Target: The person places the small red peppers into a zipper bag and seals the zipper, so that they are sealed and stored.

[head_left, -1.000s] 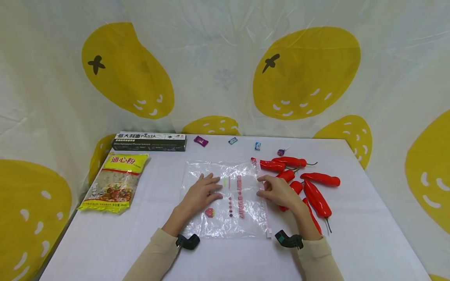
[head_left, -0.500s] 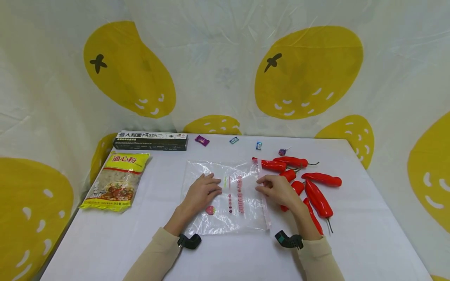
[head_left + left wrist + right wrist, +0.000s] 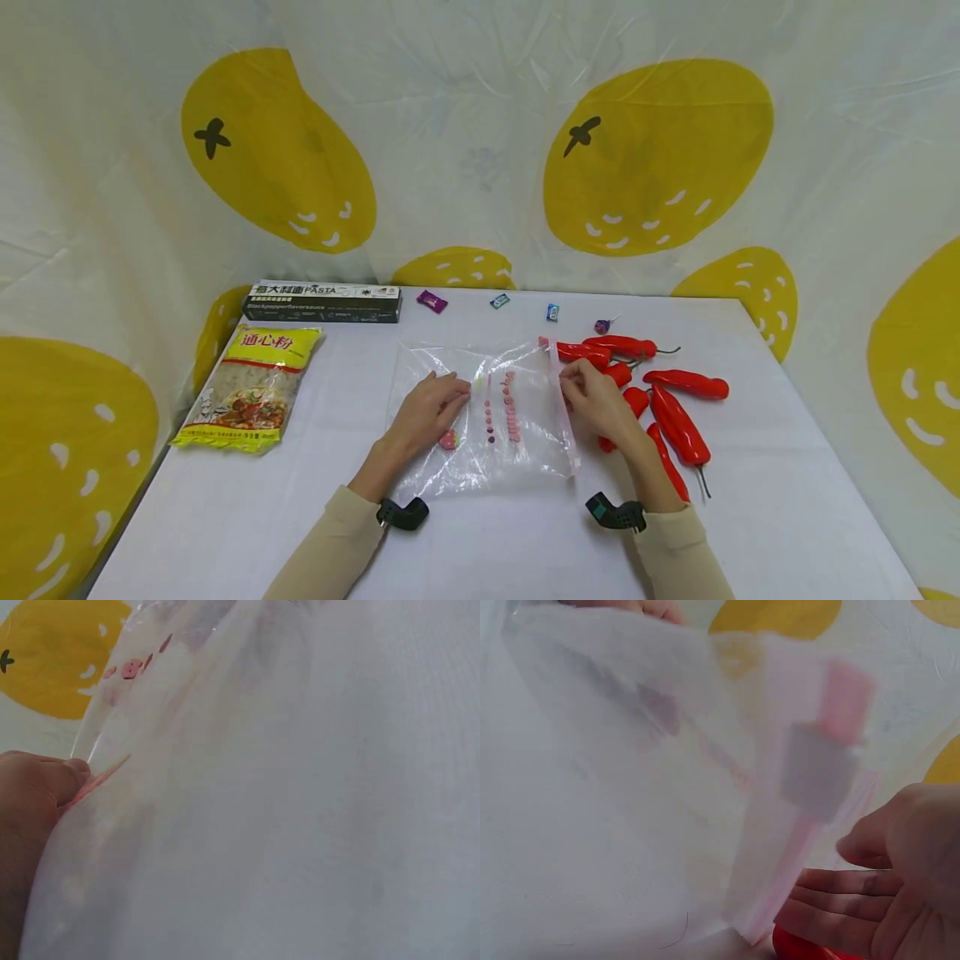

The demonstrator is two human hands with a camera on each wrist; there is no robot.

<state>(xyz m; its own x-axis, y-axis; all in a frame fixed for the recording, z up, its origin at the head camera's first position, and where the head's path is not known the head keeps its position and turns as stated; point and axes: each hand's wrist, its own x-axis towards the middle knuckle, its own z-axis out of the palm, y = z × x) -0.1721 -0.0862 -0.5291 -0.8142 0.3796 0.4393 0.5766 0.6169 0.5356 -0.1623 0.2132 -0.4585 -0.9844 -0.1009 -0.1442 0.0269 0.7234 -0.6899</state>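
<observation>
A clear plastic zip bag (image 3: 525,458) with pink printing and a strawberry print is raised off the white tabletop, its pink zip edge towards the right. My left hand (image 3: 423,417) pinches the film on the left side, thumb against it in the left wrist view. At the pink edge, my right hand (image 3: 600,404) pinches between thumb and forefinger; the exact contact is partly hidden. The right wrist view shows the bag's whitish slider (image 3: 819,771) close by, blurred. Several red chili peppers (image 3: 678,421) lie beside and under my right hand.
A black-and-white pasta box (image 3: 322,304) and a yellow macaroni packet (image 3: 251,387) lie on the left. Along the back are a purple-wrapped candy (image 3: 432,301), two small blue-wrapped candies (image 3: 499,301) and a lollipop (image 3: 603,326). A patterned curtain (image 3: 457,167) hangs behind the table.
The bag has come up off the table and its print has foreshortened. My right hand has shifted slightly along the pink edge, and my left fingers have drawn together on the film.
</observation>
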